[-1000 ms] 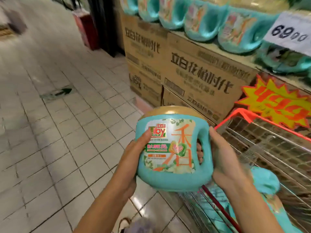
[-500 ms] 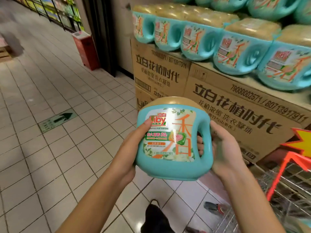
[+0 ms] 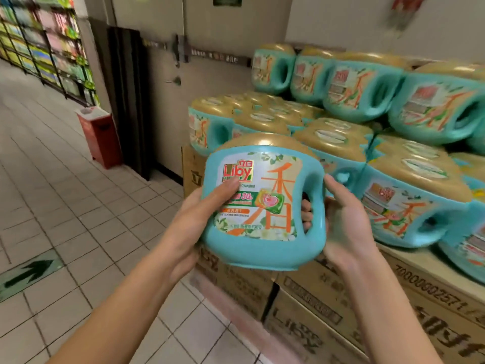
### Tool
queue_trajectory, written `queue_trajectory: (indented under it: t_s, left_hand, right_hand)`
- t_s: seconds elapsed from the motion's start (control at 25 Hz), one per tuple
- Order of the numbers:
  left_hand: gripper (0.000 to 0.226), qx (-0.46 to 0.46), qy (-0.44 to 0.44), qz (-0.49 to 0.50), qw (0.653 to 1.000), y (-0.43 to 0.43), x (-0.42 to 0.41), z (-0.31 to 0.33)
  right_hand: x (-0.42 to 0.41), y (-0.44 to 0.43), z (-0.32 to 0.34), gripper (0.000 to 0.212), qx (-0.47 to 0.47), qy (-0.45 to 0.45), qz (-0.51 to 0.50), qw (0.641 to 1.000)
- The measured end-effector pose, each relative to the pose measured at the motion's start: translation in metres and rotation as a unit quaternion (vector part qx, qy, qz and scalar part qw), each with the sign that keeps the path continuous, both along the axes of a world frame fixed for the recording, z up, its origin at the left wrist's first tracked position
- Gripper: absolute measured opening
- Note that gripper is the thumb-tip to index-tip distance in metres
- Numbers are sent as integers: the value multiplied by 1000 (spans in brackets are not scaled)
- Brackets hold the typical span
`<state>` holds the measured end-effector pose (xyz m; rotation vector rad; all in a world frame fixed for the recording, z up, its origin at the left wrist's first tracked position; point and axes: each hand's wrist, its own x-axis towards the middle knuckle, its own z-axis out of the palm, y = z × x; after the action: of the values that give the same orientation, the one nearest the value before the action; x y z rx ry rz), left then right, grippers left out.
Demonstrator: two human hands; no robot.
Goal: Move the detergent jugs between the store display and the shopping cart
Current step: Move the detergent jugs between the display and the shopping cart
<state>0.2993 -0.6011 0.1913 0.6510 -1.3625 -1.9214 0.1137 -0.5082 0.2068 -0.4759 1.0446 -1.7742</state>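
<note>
Left hand [image 3: 198, 222] clasps the detergent jug [image 3: 265, 248] by its labelled side; right hand [image 3: 343, 227] grips its handle (fingers curled through).

Upright teal gold-capped jug [image 3: 262, 206] before stacked jugs [image 3: 393, 106].

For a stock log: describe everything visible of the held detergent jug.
The detergent jug is squat teal plastic with a rounded gold lid, a built-in handle on its right and a Liby label with a large orange character. It is upright, slightly tilted, in the air before the stacked display. The left hand grips its left side, thumb on the label; the right hand curls its fingers through the handle.
</note>
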Motion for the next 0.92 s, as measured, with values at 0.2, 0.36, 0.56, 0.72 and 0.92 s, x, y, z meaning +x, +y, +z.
queue_trajectory:
  t_s: [0.2,0.36,0.56,0.72,0.92]
  left_hand:
    - [53,-62,8,-36,997,-130,-18,25]
    - [51,-133,5,-113,985,-225,-35,58]
    - [48,-236,-10,-212,948,-309,-86,109]
    - [51,-323,-10,-203,924,-348,-149,138]
    - [70,-361,2,-174,916,-383,-229,147]
  right_hand:
    - [-11,-106,26,34,-36,52,-19,998]
    - [-15,-174,50,39,-80,75,-59,992]
    - [-37,-232,85,24,-140,132,-198,961]
    - [-81,-267,105,35,-148,165,-275,935]
    - [-150,-304,121,61,-97,276,-353,889]
